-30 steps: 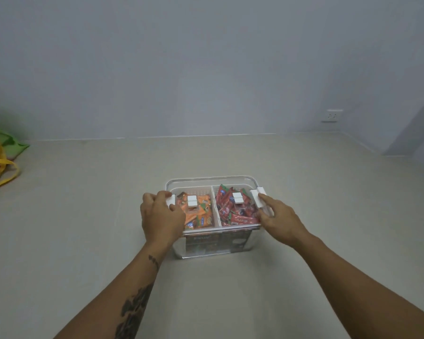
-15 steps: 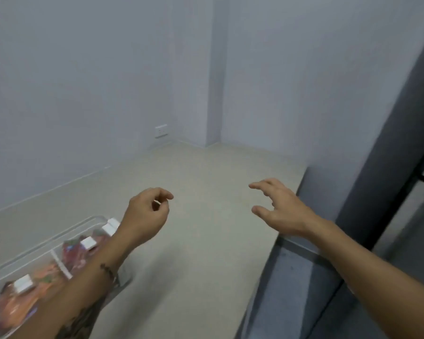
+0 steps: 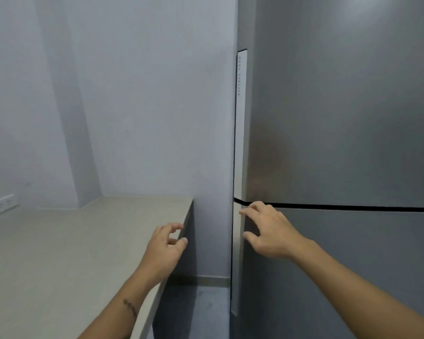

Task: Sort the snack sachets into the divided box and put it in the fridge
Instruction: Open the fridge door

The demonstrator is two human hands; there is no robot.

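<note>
The fridge (image 3: 340,143) is cut off by the top, right and bottom edges, so its full height and width cannot be told, and the small markings near the top of its pale handle strip (image 3: 239,167) are too small to read. The right hand (image 3: 269,231) covers the near end of the dark seam between the doors, and whether its fingertips touch the strip is unclear. Both forearms leave the picture at the bottom, and the counter (image 3: 59,241) runs off the left and bottom edges.
</note>
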